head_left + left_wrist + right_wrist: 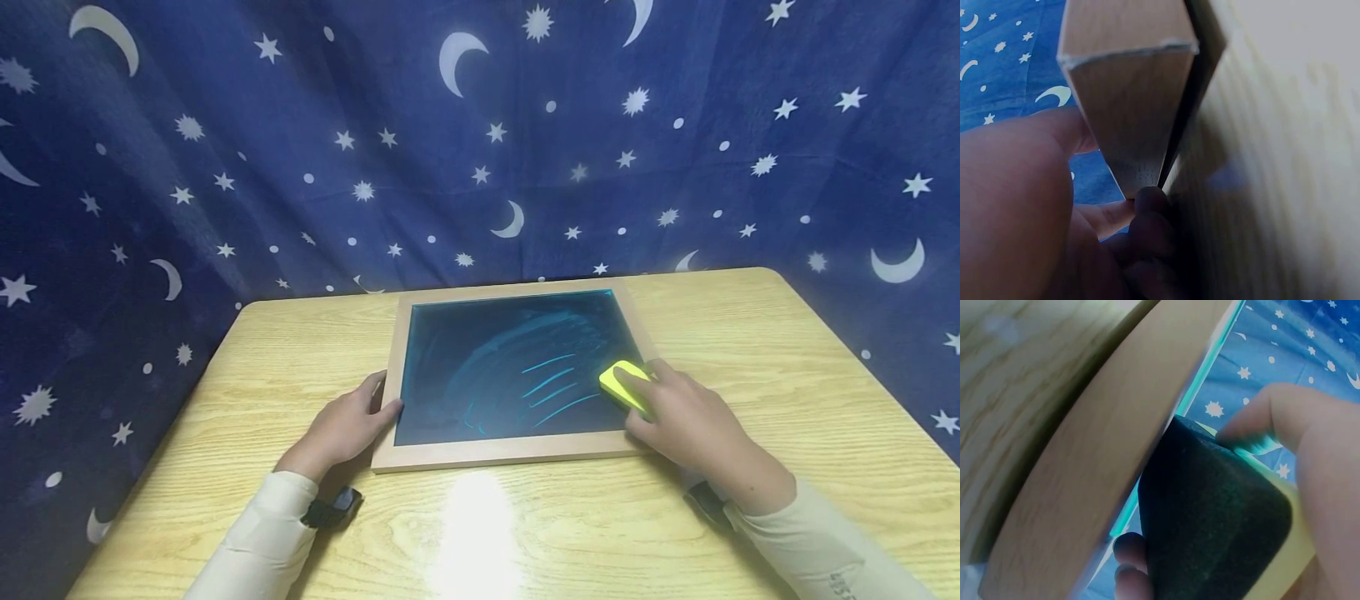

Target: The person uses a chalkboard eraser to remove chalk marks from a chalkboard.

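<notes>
A wood-framed chalkboard [480, 358] lies on the table. Several light blue strokes [551, 387] mark its lower right part, with a faint smear above them. My left hand [343, 425] grips the left side of the frame, thumb on top; in the left wrist view its fingers curl at the frame's edge [1129, 106]. Pinched in my right hand [686, 417] is a yellow eraser [621, 379] at the board's right side. The right wrist view shows the dark felt face [1210, 506] of the eraser tilted beside the wooden frame [1097, 444].
The light wood table [315, 342] has rounded far corners. Behind it hangs a dark blue curtain [420, 108] with moons and stars. Dark bands with small devices [333, 507] sit on both wrists.
</notes>
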Motion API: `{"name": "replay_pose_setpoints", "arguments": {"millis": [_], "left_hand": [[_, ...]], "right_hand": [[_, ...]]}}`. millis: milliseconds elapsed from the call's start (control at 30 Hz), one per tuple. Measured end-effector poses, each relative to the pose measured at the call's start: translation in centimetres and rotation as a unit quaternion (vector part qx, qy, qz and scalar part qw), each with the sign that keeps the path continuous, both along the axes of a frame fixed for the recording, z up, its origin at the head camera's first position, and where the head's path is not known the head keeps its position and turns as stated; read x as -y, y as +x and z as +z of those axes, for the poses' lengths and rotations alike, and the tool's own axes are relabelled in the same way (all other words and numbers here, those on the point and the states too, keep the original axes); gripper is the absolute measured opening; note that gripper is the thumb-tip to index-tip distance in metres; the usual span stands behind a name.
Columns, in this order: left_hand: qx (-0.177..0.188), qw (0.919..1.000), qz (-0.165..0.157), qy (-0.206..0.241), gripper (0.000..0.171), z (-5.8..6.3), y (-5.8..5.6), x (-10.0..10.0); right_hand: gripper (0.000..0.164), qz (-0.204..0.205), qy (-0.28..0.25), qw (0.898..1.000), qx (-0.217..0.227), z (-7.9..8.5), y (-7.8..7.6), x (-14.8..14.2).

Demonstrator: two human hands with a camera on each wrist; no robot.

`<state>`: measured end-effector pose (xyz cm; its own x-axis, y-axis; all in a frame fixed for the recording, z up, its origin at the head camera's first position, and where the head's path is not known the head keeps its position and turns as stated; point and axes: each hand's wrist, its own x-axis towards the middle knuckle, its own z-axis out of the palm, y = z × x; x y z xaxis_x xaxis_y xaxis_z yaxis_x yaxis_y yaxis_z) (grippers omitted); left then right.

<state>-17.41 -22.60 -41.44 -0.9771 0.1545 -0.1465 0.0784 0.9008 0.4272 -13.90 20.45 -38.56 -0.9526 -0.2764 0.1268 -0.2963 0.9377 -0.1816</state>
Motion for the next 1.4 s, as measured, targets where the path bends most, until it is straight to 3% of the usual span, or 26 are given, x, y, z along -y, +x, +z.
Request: {"name": "replay_pose_setpoints", "arguments": {"millis": [500, 933, 1400], "left_hand": [[-0.005, 1.0000, -0.003, -0.003, 0.067, 0.0, -0.1, -0.1], [-0.004, 1.0000, 0.004, -0.001, 0.066, -0.2, -0.1, 0.0], [-0.003, 1.0000, 0.005, -0.006, 0.067, -0.1, -0.1, 0.0]], "right_hand": [[0.060, 0.037, -0.007, 0.999, -0.035, -0.3, 0.3, 0.4], [0.059, 0.045, 0.005, 0.998, -0.046, -0.7, 0.7, 1.2], [0.056, 0.098, 0.013, 0.992, -0.083, -1.0, 1.3, 2.1]]}}
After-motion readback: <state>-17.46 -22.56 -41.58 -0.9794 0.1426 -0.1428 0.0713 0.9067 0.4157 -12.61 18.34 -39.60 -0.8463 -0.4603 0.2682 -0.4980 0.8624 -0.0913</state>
